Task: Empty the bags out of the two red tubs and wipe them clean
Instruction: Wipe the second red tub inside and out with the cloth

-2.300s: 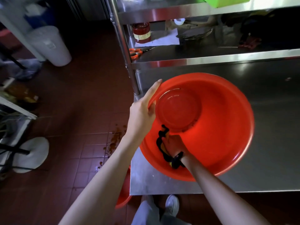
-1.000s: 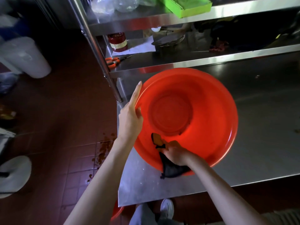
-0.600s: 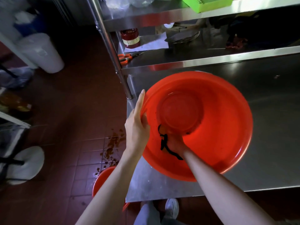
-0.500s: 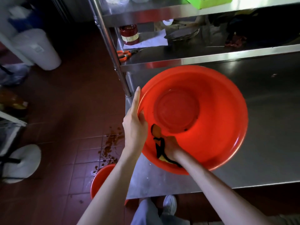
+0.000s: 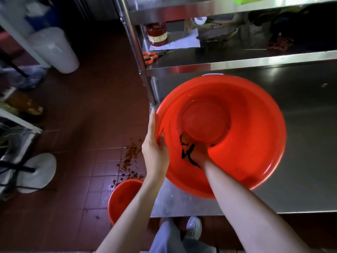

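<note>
Nearest me, at six o'clock, my white shoe (image 5: 194, 228) and grey trouser leg (image 5: 166, 240) show past the front edge of the steel surface (image 5: 300, 179). At seven o'clock the second red tub (image 5: 121, 198) sits on the tiled floor (image 5: 76, 128), partly hidden by my left forearm, with a brown spill (image 5: 130, 156) on the tiles just beyond it. My left hand (image 5: 155, 148) has its grip on the rim of the big red tub (image 5: 255, 143) at the tub's nine o'clock: thumb hooked inside the wall, fingers laid straight along the outside. That tub stands on the surface, tipped toward me so that I look into its round bottom. My right hand (image 5: 199, 154) is inside it, low on the near wall at about seven o'clock of the tub, its grip closed round a dark cloth (image 5: 187, 150) with yellow showing in it, pressed against the red plastic just below the bottom ring. Farther off, at twelve o'clock, the lower shelf (image 5: 237, 57) of the steel rack carries orange-handled scissors (image 5: 150, 56), a red jar (image 5: 157, 34) standing on a sheet of white paper (image 5: 182, 42), and a metal dish (image 5: 218, 34). At ten o'clock a white bin (image 5: 54, 49) stands on the floor, and at eight o'clock a white round base (image 5: 39, 172).
</note>
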